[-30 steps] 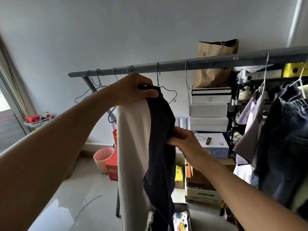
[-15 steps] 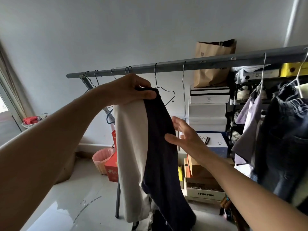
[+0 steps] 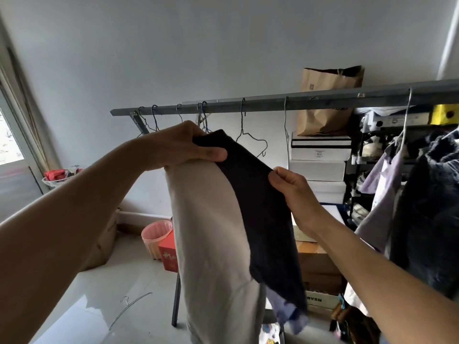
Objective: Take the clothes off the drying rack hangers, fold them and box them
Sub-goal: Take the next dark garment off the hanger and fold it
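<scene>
Both hands, left hand (image 3: 183, 145) and right hand (image 3: 290, 187), grip dark garment (image 3: 260, 207) before empty hangers (image 3: 250, 137), stacked boxes (image 3: 319, 157)

Stood against a plain pale wall (image 3: 223, 45), dimly lit. Took daylight from a window (image 3: 10, 142) at the left edge, reflected as a sheen on the glossy grey floor (image 3: 104, 301). Held a dark shelving unit (image 3: 357, 170) at the right, beside stacked white boxes (image 3: 319, 165) topped by a brown paper bag (image 3: 327, 100). Kept cardboard boxes (image 3: 320, 266) low beneath those. Showed a pink ribbed bin (image 3: 155, 238) and a red box (image 3: 169, 256) by the skirting, and a white basket (image 3: 56, 181) near the window.
</scene>
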`<state>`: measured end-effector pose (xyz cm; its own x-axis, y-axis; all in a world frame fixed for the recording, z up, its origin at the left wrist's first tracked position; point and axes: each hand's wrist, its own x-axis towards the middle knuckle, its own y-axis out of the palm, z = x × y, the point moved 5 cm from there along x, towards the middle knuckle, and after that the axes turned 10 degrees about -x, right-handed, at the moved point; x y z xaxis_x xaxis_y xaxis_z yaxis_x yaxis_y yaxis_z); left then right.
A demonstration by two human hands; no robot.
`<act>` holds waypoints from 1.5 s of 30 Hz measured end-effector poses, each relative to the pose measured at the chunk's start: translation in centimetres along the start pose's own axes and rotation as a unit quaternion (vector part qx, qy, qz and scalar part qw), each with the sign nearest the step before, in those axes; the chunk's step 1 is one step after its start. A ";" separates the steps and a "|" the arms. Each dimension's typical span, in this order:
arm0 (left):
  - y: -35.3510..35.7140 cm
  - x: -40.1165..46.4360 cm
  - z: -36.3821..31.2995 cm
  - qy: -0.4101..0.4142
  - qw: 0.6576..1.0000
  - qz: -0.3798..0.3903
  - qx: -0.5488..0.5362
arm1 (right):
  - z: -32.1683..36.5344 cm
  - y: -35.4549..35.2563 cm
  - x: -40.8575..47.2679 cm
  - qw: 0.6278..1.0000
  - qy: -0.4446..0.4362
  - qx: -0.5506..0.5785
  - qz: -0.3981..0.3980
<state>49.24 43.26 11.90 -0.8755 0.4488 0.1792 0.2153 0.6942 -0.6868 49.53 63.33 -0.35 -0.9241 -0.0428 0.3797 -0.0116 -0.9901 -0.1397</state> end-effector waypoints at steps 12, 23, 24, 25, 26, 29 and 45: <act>2.0 1.2 -2.7 0.023 0.982 0.014 -0.188 | 2.7 1.8 1.8 0.988 -0.021 -0.147 0.036; 1.4 1.6 -2.2 0.008 0.990 -0.031 -0.134 | 3.2 2.1 -1.0 0.978 -0.008 -0.167 0.125; 1.2 1.5 -2.1 0.012 0.986 -0.050 -0.157 | 3.5 2.2 -1.1 0.979 -0.006 -0.156 0.127; 0.9 1.5 -1.6 0.020 0.975 -0.074 -0.207 | 3.8 2.3 -1.0 0.981 -0.005 -0.147 0.128; 0.6 1.5 -1.0 0.025 0.953 -0.095 -0.285 | 4.2 2.2 -0.8 0.983 -0.005 -0.137 0.122; 1.5 1.3 2.7 0.016 0.860 -0.051 -0.508 | 5.7 1.9 -0.1 0.988 -0.027 -0.128 0.080; 10.3 -2.7 8.7 -0.092 0.839 -0.050 -0.534 | 2.5 0.2 -0.4 0.970 0.142 -0.078 0.182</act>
<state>50.07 44.31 -1.73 -0.9430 0.3322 0.0192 0.3159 0.8755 0.3656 50.83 62.87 1.74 -0.9456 -0.3250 0.0160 0.2973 -0.8831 -0.3629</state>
